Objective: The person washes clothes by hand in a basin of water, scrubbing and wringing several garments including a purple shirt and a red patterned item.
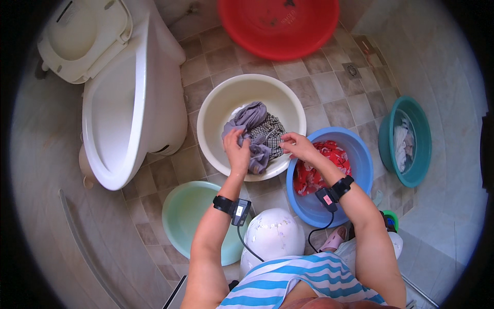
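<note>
A cream plastic basin (208, 116) stands on the floor before me. Inside it, a bunched grey-purple garment (252, 114) lies against a black-and-white checked cloth (269, 129). My left hand (236, 151) is on the grey-purple garment, its fingertips over the fabric; whether they grip it is unclear. At the basin's right side, my right hand (297, 146) hovers with fingers bent and apart, the tips close to the edge of the checked cloth. Nothing shows between those fingers. Below my right forearm, a blue basin (361, 166) holds a red patterned cloth (334, 154).
A pale green basin (185, 216) stands lower left, beside a white floral-patterned rounded object (274, 231). A red basin (278, 34) is at the far side. On the right, a teal basin (422, 154) contains light-coloured cloth (403, 143). A white toilet (162, 104) stands left; a floor drain (351, 70) lies upper right.
</note>
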Motion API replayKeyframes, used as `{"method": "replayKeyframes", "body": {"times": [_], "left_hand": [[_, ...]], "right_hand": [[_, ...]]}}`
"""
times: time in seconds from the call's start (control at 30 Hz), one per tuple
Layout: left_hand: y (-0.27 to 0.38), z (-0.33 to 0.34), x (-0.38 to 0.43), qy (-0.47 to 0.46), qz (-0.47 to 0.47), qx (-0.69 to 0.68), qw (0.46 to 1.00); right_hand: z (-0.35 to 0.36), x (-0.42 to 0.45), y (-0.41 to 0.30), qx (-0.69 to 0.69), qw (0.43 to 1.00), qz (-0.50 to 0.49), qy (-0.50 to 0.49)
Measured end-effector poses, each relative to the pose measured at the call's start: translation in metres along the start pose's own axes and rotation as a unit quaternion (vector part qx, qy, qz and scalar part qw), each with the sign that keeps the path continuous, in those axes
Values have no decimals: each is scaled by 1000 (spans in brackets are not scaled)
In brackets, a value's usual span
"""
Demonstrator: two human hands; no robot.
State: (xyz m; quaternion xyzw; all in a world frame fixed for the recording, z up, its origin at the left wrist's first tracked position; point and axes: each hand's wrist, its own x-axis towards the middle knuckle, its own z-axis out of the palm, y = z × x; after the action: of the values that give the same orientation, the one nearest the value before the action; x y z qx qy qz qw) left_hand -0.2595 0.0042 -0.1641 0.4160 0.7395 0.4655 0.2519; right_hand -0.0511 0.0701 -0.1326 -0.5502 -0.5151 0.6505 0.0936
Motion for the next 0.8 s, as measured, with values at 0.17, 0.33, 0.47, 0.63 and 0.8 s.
{"method": "replayKeyframes", "body": {"times": [0.17,0.33,0.47,0.63,0.8], "left_hand": [[39,27,-1,-70,159,-5,985],[82,87,-5,-411,-67,-336,845],[89,144,-23,-527,-169,-301,777],[72,197,-58,-596,-74,-121,790],[42,216,-79,-520,86,62,847]], "right_hand": [[-29,-15,3,42,999,-23,6],[-75,-37,22,68,992,-52,92],[-117,-58,63,40,989,-29,141],[-129,-96,122,-38,972,63,222],[-96,-113,167,-243,929,93,264]]}}
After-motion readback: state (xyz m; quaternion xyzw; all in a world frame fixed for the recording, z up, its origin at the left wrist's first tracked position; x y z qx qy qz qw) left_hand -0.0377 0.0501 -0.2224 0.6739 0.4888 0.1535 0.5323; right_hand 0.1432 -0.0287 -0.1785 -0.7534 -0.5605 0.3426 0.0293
